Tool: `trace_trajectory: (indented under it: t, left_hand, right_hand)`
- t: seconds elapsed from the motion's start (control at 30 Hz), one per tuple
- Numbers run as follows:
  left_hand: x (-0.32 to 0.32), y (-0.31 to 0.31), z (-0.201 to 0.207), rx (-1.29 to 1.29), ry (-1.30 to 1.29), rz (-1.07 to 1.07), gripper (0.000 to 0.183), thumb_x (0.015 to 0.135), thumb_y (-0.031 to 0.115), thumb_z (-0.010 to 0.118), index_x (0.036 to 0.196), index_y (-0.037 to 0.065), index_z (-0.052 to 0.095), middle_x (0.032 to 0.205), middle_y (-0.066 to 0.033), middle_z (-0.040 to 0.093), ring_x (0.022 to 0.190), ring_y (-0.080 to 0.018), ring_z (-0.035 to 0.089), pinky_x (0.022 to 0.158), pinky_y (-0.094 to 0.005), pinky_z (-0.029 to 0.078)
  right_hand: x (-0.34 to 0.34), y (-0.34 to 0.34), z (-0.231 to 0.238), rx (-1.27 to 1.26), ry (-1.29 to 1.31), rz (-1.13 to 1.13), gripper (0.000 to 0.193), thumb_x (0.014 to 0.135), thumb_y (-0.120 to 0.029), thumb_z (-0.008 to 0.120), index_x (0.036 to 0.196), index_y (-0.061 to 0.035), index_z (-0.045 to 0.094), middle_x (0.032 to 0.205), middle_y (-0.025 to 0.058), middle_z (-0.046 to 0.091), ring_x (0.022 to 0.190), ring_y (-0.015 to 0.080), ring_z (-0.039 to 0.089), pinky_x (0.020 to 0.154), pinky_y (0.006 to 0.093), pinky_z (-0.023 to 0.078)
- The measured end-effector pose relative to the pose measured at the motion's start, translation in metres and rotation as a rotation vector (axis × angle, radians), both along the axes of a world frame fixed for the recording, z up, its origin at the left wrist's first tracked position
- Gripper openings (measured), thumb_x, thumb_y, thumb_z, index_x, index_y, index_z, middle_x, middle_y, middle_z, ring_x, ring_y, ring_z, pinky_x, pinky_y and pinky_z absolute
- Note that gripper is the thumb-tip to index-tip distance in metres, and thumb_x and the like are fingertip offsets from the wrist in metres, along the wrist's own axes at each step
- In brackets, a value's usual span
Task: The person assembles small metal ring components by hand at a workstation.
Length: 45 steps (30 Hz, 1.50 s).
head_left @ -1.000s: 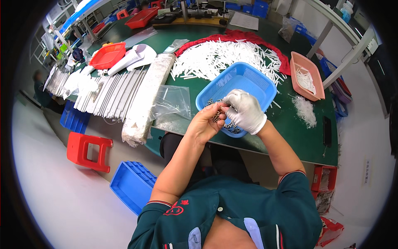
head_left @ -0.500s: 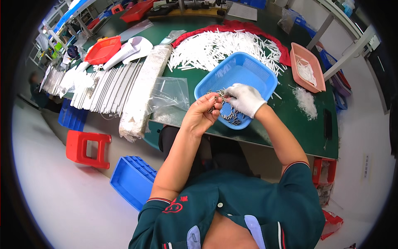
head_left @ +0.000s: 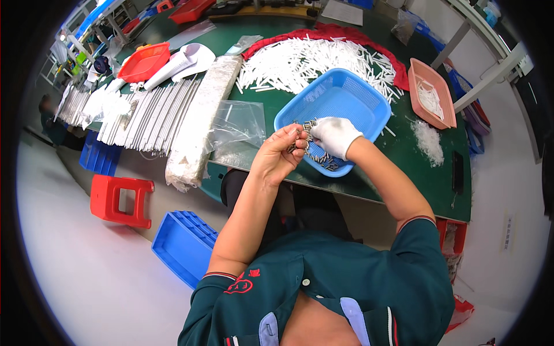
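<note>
My bare left hand point(head_left: 281, 154) pinches a few small metal pins over the near corner of a blue mesh basket point(head_left: 340, 101). My right hand point(head_left: 334, 135), in a white glove, is closed around more of the same pins point(head_left: 320, 158), right next to the left fingertips. A small heap of these grey pins lies in the basket's near corner, partly hidden by both hands. The basket stands on a green table point(head_left: 398, 155).
Behind the basket a big pile of white plastic sticks point(head_left: 311, 57) lies on red cloth. A clear plastic bag point(head_left: 236, 130), a long wrapped bundle point(head_left: 199, 118), an orange tray point(head_left: 433, 92) and a red basket point(head_left: 144, 60) sit on the table. A red stool point(head_left: 121, 199) and blue crate point(head_left: 182, 245) stand on the floor.
Both hands stay together over the basket's near corner, working the pins. The view has shifted slightly; the hands' grip looks the same.
</note>
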State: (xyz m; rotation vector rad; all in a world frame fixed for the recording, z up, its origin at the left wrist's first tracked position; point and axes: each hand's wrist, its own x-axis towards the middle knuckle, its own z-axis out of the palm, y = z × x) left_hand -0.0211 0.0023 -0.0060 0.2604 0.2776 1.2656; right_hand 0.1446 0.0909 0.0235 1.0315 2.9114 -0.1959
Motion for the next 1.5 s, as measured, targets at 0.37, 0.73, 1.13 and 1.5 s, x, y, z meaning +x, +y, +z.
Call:
trace_trajectory:
  t: [0.37, 0.73, 1.13, 1.5]
  left_hand:
    - [0.006, 0.002, 0.003, 0.032, 0.021, -0.023, 0.015, 0.085, 0.005, 0.06, 0.098, 0.0, 0.054, 0.089, -0.0092, 0.057, 0.073, -0.012, 0.05, 0.059, -0.0201, 0.042]
    - [0.017, 0.002, 0.005, 0.024, 0.087, -0.06, 0.011, 0.088, 0.01, 0.058, 0.095, 0.002, 0.057, 0.084, -0.0064, 0.059, 0.07, -0.0114, 0.053, 0.057, -0.0213, 0.043]
    - [0.021, 0.001, 0.008, 0.072, 0.059, -0.101, 0.021, 0.088, 0.011, 0.058, 0.108, 0.004, 0.055, 0.091, -0.0019, 0.058, 0.068, -0.0073, 0.05, 0.056, -0.0179, 0.041]
    - [0.026, 0.002, 0.013, -0.021, 0.071, -0.05, 0.023, 0.089, 0.018, 0.059, 0.106, 0.002, 0.058, 0.084, -0.0008, 0.059, 0.068, -0.0083, 0.05, 0.057, -0.0191, 0.042]
  right_hand:
    - [0.019, -0.003, 0.012, -0.7, 0.837, -0.215, 0.015, 0.08, -0.007, 0.064, 0.092, 0.0006, 0.06, 0.084, 0.0063, 0.063, 0.079, 0.0129, 0.061, 0.072, 0.026, 0.049]
    - [0.021, -0.021, 0.029, -0.859, 1.003, -0.129, 0.015, 0.083, -0.006, 0.063, 0.095, 0.0034, 0.06, 0.085, 0.0057, 0.063, 0.083, 0.0107, 0.059, 0.076, 0.0243, 0.048]
    - [0.016, -0.025, 0.034, -0.668, 0.924, -0.121, 0.018, 0.078, -0.009, 0.069, 0.092, -0.0011, 0.061, 0.084, 0.0074, 0.063, 0.08, 0.0125, 0.059, 0.074, 0.0258, 0.047]
    - [0.01, -0.03, 0.037, -0.449, 1.004, -0.063, 0.018, 0.069, 0.004, 0.071, 0.078, -0.0016, 0.057, 0.078, 0.0053, 0.054, 0.068, 0.0126, 0.056, 0.061, 0.0252, 0.046]
